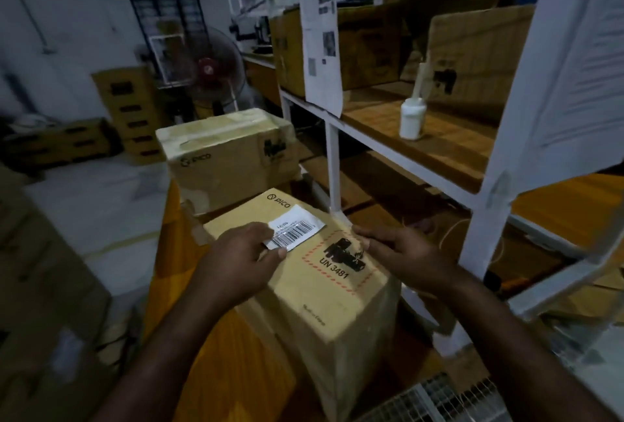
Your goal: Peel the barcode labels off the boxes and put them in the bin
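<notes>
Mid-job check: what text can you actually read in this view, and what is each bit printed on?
"PICO": top of the near box, by the barcode label.
"UN 3481": same box top, right of that label.
"PICO": side of the rear box.
Barcode label print, small print low on the near box, and the hanging paper sheets: too blurred to read.

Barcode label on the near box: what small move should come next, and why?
Probably peel the barcode label back toward its far end. The left hand pinches its near corner, which looks lifted, while most of it lies flat on the near box; the right hand rests on the box's right edge.
</notes>
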Demonstrator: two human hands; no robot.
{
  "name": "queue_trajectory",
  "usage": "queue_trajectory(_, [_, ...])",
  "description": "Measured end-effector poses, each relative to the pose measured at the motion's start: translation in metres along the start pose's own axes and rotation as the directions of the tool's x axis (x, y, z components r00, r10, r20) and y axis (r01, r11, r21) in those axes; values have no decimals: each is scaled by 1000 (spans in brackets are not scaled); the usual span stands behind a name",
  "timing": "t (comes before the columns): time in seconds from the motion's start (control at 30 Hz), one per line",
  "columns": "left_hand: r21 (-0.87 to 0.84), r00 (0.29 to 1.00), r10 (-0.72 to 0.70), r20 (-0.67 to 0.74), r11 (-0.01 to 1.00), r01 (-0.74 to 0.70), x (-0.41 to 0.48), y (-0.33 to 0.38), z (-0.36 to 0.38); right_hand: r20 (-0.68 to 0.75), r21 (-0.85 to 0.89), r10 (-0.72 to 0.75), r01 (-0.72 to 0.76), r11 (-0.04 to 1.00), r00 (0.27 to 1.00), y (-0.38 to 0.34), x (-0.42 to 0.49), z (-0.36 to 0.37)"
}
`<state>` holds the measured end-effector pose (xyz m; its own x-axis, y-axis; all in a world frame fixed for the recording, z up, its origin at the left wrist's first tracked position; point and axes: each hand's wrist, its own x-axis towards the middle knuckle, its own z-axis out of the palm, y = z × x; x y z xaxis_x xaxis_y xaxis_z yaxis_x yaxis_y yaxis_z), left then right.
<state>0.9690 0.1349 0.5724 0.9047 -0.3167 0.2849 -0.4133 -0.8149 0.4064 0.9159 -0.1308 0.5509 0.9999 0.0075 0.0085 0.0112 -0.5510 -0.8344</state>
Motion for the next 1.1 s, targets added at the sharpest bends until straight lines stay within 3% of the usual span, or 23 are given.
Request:
queue_trajectory(0.07, [95,999,-32,-25,995,34,-1,5,1,-30,-268,-18,10,963,999,-11,22,-7])
queue_trajectory(0.13, [192,998,-61,-34,979,67,-5,12,1,-43,-578,-119,72,813,992,-26,41,-3])
queue_trajectory(0.2, [246,995,-91,-29,965,95,-9,18,1,-30,-732,-311,191,654,950,-38,52,11])
queue_trajectory(0.3, [247,986,-169,-4,955,165,-9,24,-7,-65,-701,-423,261,664,904,-54,60,43])
queue_trajectory(0.4, [216,964,-255,70,948,235,7,24,-18,-61,-735,-361,203,647,931,-60,62,63])
queue_trajectory(0.47, [202,950,-287,121,944,260,19,18,-21,-75,-682,-314,182,709,946,-58,67,63])
queue_trajectory(0.57, [179,949,-251,192,960,218,34,3,-18,-59,-599,-234,153,786,970,-58,76,56])
queue_trajectory(0.67, [-33,941,-209,267,974,226,40,-15,-19,-36,-612,-196,134,780,980,-68,82,58])
queue_trajectory(0.73, [-73,934,-184,306,974,215,44,-25,-19,-38,-584,-182,126,802,983,-70,84,62])
queue_trajectory(0.87, [223,932,-158,326,971,87,54,-38,-16,-86,-476,-156,97,874,984,-60,87,67])
queue_trajectory(0.97, [286,914,-114,388,958,-2,61,-39,-19,-93,-459,-186,123,880,978,-57,90,69])
queue_trajectory(1.03, [227,903,-69,424,973,-33,66,-44,-20,-94,-429,-209,150,891,973,-57,90,69])
queue_trajectory(1.1, [16,918,0,396,1000,-7,74,-46,-18,-110,-402,-227,165,901,968,-57,90,68])
